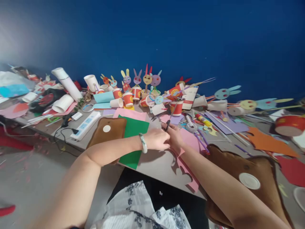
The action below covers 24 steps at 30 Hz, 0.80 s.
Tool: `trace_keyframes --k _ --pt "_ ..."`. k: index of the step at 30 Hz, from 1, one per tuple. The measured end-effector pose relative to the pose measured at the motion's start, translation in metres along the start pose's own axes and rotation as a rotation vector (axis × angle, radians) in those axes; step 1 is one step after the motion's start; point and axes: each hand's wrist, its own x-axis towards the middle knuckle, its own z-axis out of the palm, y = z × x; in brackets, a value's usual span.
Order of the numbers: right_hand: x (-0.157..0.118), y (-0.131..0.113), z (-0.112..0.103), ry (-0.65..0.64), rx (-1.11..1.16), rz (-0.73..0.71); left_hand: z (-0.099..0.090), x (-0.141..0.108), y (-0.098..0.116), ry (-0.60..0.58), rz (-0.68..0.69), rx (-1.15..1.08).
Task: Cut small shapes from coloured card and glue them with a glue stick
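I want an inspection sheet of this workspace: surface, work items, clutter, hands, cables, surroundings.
Surface: grey table, crowded at the back, partly bare near the hands.
Work items: pink paper with a curvy cut edge at the table's front; dark tool, mostly hidden, possibly scissors.
Clutter: paper cups, rabbit figures, green sheet, brown cushions.
Hands: left hand against the right hand, its grip hidden; the right holds the dark tool.
Cables: corded black plug at the white power strip.
Surroundings: blue wall behind; scraps on the floor.
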Motion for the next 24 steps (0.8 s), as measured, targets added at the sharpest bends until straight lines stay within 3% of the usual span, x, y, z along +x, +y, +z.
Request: trace_keyframes --k 4,7,10,14,19,24 --pt "0.004 0.0 -0.001 -0.016 0.079 0.072 0.026 0.009 -0.023 0.058 -0.009 -0.129" --pt "0.006 0.0 -0.003 -0.037 0.09 0.091 0.042 0.01 -0.024 0.076 0.087 -0.186" --pt "0.004 -0.009 -0.004 -0.034 0.062 0.079 0.048 0.009 -0.024 0.1 0.096 -0.131" --pt "-0.004 -0.034 -0.008 0.057 -0.035 -0.168 0.051 0.01 -0.025 0.081 0.032 -0.122" --pt "-0.018 -0.074 -0.022 0.128 0.073 -0.488 0.056 0.012 -0.025 0.086 0.002 -0.143" --pt "-0.023 -0.093 -0.033 0.178 0.083 -0.618 0.053 0.014 -0.032 0.049 0.029 -0.153"
